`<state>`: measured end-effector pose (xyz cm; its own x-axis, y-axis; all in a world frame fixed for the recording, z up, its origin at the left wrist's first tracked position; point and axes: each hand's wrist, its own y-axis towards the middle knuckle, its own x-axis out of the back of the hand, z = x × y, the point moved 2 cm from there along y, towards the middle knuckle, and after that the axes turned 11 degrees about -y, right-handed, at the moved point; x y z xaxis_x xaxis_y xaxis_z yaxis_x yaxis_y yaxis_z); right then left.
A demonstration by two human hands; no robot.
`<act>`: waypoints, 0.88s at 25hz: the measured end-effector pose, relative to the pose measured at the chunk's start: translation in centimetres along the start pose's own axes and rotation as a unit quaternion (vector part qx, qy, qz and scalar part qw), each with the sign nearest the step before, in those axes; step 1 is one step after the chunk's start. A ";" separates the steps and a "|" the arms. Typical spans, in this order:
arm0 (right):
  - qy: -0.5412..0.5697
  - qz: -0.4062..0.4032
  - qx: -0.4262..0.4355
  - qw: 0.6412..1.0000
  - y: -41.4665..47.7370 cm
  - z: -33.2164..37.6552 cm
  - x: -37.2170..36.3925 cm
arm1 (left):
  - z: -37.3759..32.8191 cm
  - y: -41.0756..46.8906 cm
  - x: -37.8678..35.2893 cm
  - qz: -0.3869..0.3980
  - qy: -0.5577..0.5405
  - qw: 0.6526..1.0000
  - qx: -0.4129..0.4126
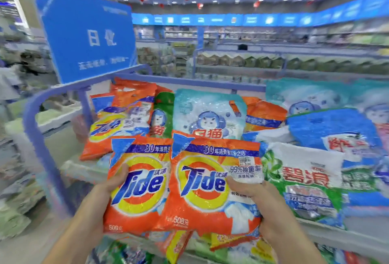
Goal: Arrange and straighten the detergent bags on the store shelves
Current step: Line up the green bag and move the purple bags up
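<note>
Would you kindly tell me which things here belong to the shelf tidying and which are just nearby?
Job: left Tide bag, right Tide bag, left hand, right hand, cat-print bag, green-and-white bag.
Nearby: blue sign, far shelves.

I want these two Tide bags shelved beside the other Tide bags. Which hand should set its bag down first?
Left. The left hand holds the left Tide bag nearest the Tide stack at the shelf's left end; the right hand is farther off.

Tide bags (189, 181): glossy crinkled plastic (printed) | shelf rail (189, 83): smooth painted metal
</note>
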<state>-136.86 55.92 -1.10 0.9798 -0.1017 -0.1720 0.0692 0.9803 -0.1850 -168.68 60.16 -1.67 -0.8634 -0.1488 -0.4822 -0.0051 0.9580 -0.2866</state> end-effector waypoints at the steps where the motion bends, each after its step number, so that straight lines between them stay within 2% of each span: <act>1: 0.009 -0.023 0.009 1.000 0.0 0.3 -0.1 | -0.4 1.3 -0.7 0.022 0.010 1.000 0.008; 3: 0.025 -0.061 0.035 0.997 0.4 1.4 -0.6 | -1.8 3.8 -1.9 0.063 0.018 0.998 0.001; 5: 0.036 -0.100 0.077 0.991 1.4 3.0 -1.9 | -4.1 6.1 -2.6 0.088 0.006 0.995 -0.040; 9: 0.046 -0.167 0.140 0.975 5.8 6.4 -6.9 | -9.6 11.7 -2.6 0.089 -0.029 0.990 -0.106; 13: -0.010 -0.185 0.137 0.973 11.8 8.2 -12.9 | -12.7 17.5 -1.2 0.010 -0.037 0.993 -0.115; 16: -0.044 -0.202 0.131 0.970 16.2 8.8 -15.8 | -14.7 21.0 0.1 -0.056 -0.043 0.986 -0.153; 19: -0.198 -0.266 0.152 0.931 19.4 8.4 -17.0 | -15.7 23.0 0.9 -0.123 0.037 0.969 -0.211; 21: -0.303 -0.298 0.128 0.896 20.2 7.6 -17.0 | -15.6 23.4 1.2 -0.155 0.123 0.949 -0.247; 22: -0.321 -0.302 0.120 0.890 20.4 7.2 -16.6 | -15.6 23.3 1.5 -0.160 0.161 0.939 -0.258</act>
<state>-150.37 78.82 4.93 0.6505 -0.5790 0.4915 0.5812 0.7961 0.1687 -177.93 86.11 3.87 -0.8832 -0.4472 -0.1413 -0.4626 0.8802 0.1057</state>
